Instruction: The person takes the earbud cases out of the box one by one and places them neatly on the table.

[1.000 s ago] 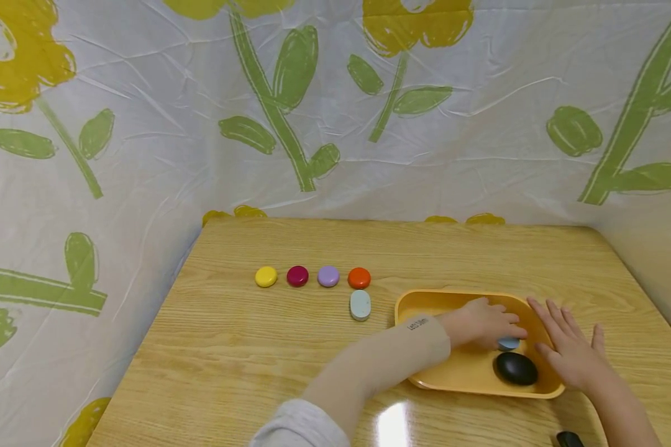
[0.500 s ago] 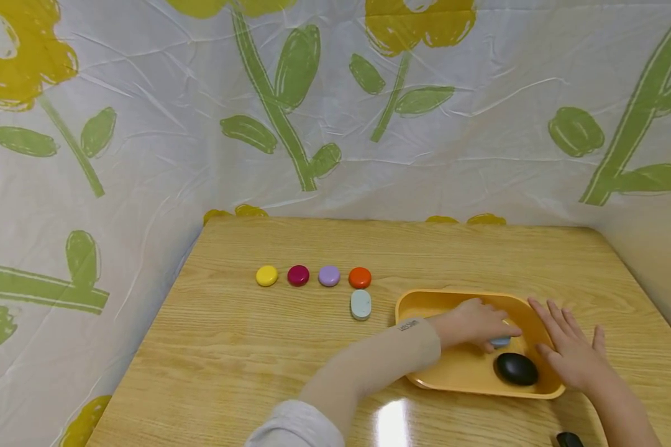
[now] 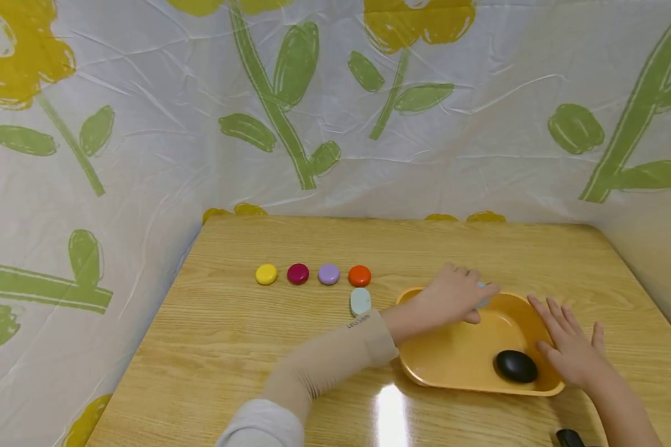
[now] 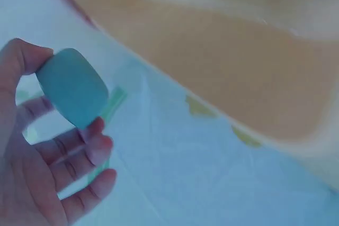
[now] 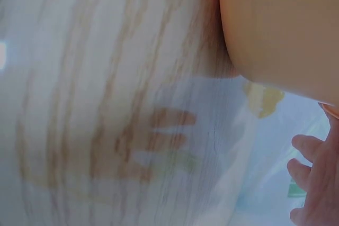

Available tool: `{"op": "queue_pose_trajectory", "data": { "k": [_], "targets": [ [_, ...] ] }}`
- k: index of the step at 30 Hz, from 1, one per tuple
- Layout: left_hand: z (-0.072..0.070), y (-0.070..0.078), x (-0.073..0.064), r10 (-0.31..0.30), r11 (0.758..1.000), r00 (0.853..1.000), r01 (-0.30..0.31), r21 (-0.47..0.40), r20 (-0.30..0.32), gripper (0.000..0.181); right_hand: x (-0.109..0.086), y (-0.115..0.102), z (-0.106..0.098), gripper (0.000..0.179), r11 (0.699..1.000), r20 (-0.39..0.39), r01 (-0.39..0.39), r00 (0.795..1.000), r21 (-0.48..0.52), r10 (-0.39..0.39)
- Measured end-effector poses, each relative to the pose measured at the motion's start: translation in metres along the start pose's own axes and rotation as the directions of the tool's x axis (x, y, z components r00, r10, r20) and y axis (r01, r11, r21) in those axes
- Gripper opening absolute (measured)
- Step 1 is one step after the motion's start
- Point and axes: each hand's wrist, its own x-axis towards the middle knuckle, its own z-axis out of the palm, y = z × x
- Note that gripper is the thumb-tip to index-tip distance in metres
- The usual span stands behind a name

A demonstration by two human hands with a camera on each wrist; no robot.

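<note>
My left hand [image 3: 444, 295] pinches a smooth light-blue rounded block [image 4: 72, 87] between thumb and fingers, above the far rim of the yellow-orange tub [image 3: 458, 357]. In the head view the hand hides most of that block. My right hand [image 3: 573, 354] rests against the tub's right rim with its fingers extended; in the right wrist view only part of the hand [image 5: 320, 178] shows at the right edge. Inside the tub, near its front right corner, lies a glossy black oval object [image 3: 516, 366].
On the wooden table [image 3: 218, 366], left of the tub, yellow [image 3: 266, 274], maroon [image 3: 298, 274], lavender [image 3: 328, 274] and orange [image 3: 360, 275] round pieces form a row. A pale grey-green oval block [image 3: 360, 300] lies just in front of the orange piece. A black object [image 3: 569, 437] is partly visible at the bottom edge.
My left hand has lifted the light-blue block from the tub floor and moved it left and away from me, over the far rim. The right hand has stayed at the right rim.
</note>
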Motion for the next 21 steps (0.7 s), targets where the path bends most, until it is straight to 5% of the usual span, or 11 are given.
{"op": "queue_pose_trajectory", "data": {
  "k": [7, 15, 21],
  "targets": [
    [0.030, -0.036, -0.038, -0.197, 0.980, 0.971, 0.191, -0.054, -0.138, 0.055, -0.001, 0.000, 0.001, 0.075, 1.000, 0.000, 0.007, 1.000, -0.001, -0.007],
    [0.076, -0.064, -0.072, -0.375, 0.926, 0.917, 0.365, -0.097, -0.135, 0.055, 0.000, 0.000, 0.000, 0.075, 1.000, 0.018, -0.010, 1.000, 0.008, 0.010],
    [0.103, -0.077, -0.096, -0.503, 0.862, 0.856, 0.488, -0.137, -0.117, 0.050, 0.001, 0.001, 0.001, 0.075, 1.000, 0.020, -0.008, 1.000, 0.004, 0.008]
  ]
}}
